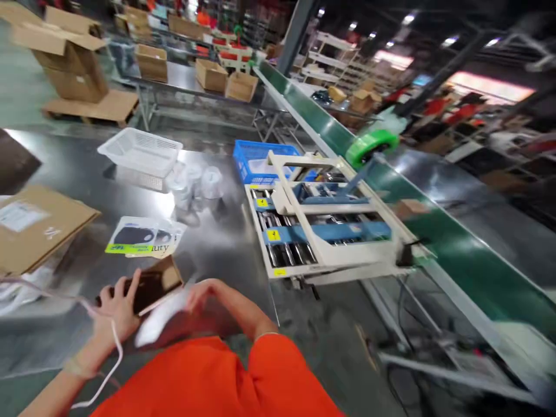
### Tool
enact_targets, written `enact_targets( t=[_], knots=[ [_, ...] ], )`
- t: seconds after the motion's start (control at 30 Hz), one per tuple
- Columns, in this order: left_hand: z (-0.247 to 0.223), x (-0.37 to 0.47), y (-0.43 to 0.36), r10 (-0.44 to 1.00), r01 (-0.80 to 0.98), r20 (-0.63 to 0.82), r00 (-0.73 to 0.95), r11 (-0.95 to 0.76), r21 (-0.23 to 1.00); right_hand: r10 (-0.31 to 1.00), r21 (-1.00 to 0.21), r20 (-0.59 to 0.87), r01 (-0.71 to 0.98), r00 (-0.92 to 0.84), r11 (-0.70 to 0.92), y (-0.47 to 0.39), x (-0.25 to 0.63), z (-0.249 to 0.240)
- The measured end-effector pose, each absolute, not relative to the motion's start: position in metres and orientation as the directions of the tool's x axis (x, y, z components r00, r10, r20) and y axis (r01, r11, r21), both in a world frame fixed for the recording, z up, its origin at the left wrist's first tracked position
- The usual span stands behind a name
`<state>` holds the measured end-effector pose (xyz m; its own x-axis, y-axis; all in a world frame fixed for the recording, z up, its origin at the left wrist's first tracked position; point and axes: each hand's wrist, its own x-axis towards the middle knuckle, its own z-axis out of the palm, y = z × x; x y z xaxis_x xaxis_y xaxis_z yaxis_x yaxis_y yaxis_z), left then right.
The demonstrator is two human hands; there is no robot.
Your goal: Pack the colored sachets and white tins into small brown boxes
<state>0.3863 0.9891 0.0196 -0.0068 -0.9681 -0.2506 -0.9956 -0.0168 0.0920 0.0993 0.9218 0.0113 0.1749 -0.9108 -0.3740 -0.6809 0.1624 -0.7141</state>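
My left hand (115, 307) lies with spread fingers on a small open cardboard box (157, 282) at the near edge of the metal table. The box looks dark inside. Just right of it, my right hand (200, 294) is closed on a white item (160, 317), blurred by motion; it could be a bag or a sheet. Beyond the box lie printed packets (145, 236) with a green strip. A thin pale cord (113, 347) runs by my left wrist.
A large flat carton (41, 229) lies at the left. Farther back are a white basket (141, 152), clear plastic items (211, 182) and a blue crate (260, 159). A carton-sealing machine (321, 231) stands right of the table, beside a green conveyor belt (460, 255).
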Motion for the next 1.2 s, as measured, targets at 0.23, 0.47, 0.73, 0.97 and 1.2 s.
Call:
enact_targets(
  t=[0.23,0.47,0.73,0.97,1.2],
  knots=[
    [0.005,0.385,0.983,-0.981,-0.997,-0.192,-0.013,-0.002,0.078,-0.987,-0.461,-0.134,-0.887,0.087,-0.015,0.708,0.067,0.052],
    [-0.008,0.381,0.993,-0.992,-0.988,-0.124,0.015,-0.033,0.148,-0.948,-0.354,0.052,-0.882,0.313,-0.310,0.587,0.143,0.037],
    [-0.016,0.385,1.001,-0.999,-0.954,0.004,-0.038,0.037,0.298,-0.970,-0.339,-0.010,-0.913,0.244,-0.227,0.588,0.131,0.055],
    [-0.018,0.376,0.982,-0.999,-0.843,-0.037,0.036,-0.050,0.536,-0.963,-0.467,0.107,-0.842,0.248,-0.269,0.682,0.086,0.116],
    [-0.012,0.372,0.977,-0.998,-0.793,0.064,0.003,0.036,0.608,-0.926,-0.522,0.037,-0.783,0.376,-0.339,0.849,0.102,0.090]
  ],
)
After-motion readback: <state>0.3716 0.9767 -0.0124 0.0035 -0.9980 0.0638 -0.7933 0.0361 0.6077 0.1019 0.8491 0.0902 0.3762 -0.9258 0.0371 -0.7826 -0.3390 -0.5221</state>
